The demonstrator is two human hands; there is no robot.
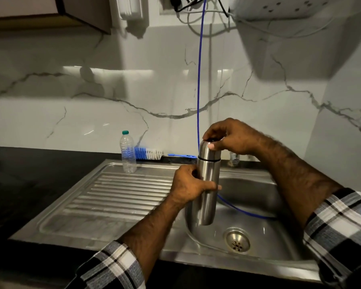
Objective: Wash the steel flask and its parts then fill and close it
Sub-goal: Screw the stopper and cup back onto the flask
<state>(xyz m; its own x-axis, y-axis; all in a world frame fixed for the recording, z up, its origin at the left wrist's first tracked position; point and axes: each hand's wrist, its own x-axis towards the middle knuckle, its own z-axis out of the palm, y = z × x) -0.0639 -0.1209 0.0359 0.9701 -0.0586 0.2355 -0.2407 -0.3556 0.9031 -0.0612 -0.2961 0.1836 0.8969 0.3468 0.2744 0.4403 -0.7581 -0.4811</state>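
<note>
Gripping smooth cylindrical steel flask [206, 184]

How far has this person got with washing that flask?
It seems barely begun. The flask is upright over the sink, its cap on; the left hand grips the body and the right hand holds the cap's top. The brush lies unused behind the sink. Opening, washing, filling and closing remain.

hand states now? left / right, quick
Left hand: gripping the steel flask around its body.
Right hand: fingers curled on the flask's cap.
</note>
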